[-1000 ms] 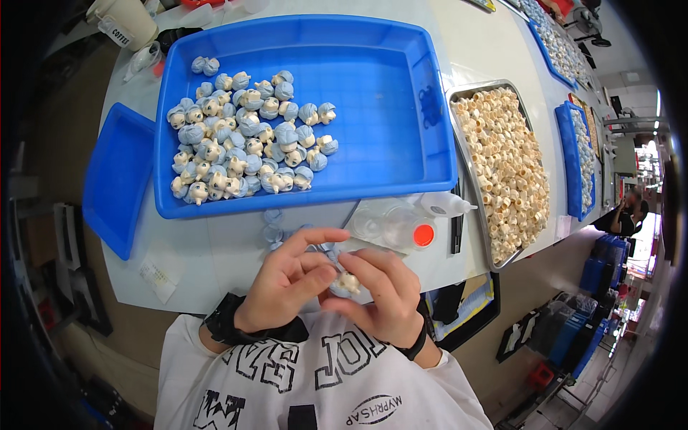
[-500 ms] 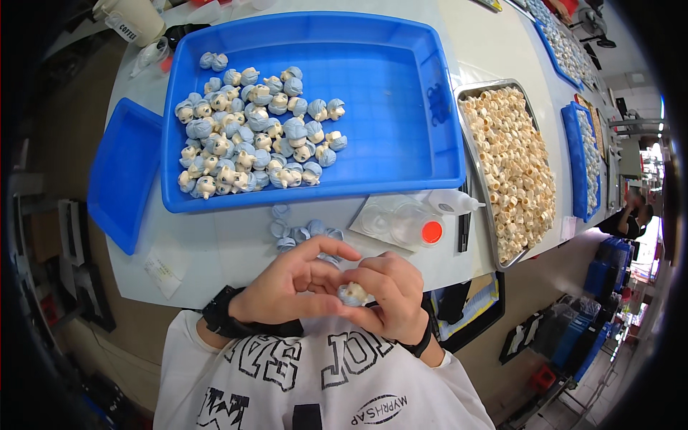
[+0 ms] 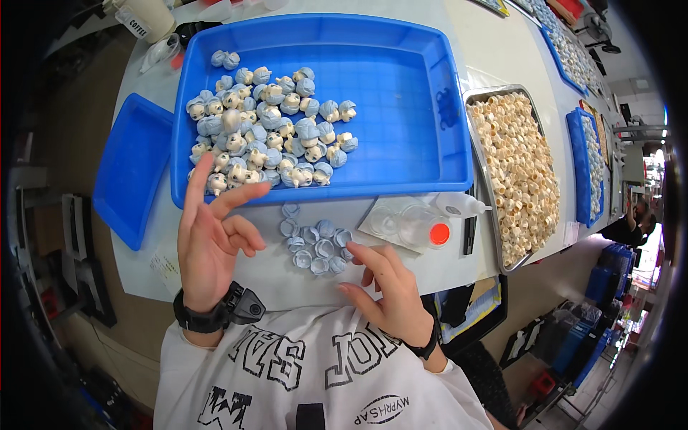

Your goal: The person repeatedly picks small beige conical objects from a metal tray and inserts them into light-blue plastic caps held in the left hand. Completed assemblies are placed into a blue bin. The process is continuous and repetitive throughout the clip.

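My left hand (image 3: pixel 211 247) is raised by the near left corner of a big blue plastic bin (image 3: pixel 390 188), fingers spread and holding nothing. Small cream doll heads with pale blue hair (image 3: pixel 287 136) are heaped in the bin's left half. Among them one head (image 3: pixel 231 120) looks smeared, as if moving. My right hand (image 3: pixel 390 294) is open, thumb and index finger apart, its fingertips beside a cluster of small pale blue cup-shaped pieces (image 3: pixel 324 248). These lie on the white table just outside the bin's near wall.
Right of the bin, a metal tray (image 3: pixel 494 208) holds many cream ring-shaped pieces (image 3: pixel 519 172). A clear jar with a red-orange disc (image 3: pixel 439 233) and a white squeeze bottle (image 3: pixel 462 205) stand before it. An empty-looking smaller blue bin (image 3: pixel 132 172) sits at left; a cup (image 3: pixel 143 20) stands behind.
Both hands were together around a small doll head with blue hair. They have parted: the left moved up-left to the bin and let go; the right moved slightly right beside the blue pieces.
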`<state>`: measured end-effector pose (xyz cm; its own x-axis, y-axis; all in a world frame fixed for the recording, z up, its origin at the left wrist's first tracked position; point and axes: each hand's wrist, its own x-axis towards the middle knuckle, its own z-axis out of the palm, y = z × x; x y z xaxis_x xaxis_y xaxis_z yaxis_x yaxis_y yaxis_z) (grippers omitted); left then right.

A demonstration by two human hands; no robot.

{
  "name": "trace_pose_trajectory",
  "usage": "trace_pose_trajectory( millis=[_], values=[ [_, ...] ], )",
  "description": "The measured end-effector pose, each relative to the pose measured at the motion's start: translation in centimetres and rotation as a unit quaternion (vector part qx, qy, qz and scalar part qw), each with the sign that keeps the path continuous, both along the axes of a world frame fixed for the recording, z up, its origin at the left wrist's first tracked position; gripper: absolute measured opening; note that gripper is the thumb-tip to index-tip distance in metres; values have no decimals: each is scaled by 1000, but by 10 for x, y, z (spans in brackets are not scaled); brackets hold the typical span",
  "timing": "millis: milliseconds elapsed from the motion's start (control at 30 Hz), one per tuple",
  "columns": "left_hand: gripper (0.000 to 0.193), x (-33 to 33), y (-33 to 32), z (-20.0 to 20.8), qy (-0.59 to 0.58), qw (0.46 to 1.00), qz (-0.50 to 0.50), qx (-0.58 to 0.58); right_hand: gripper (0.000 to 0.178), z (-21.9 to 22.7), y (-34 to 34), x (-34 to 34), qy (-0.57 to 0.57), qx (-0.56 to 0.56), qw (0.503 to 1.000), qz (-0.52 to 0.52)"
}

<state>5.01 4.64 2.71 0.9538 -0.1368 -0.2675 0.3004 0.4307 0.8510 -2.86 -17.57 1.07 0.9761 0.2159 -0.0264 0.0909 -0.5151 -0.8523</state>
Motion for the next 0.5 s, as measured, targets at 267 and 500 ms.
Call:
trace_pose_trajectory(
  millis=[267,500],
  values=[
    [85,-20,3,-6,-279,765,-331,478,70,-13,0,-4,49,-76,996,13],
    [82,-24,-18,-24,-273,705,-342,557,64,-22,7,3,23,-96,995,4]
  ],
)
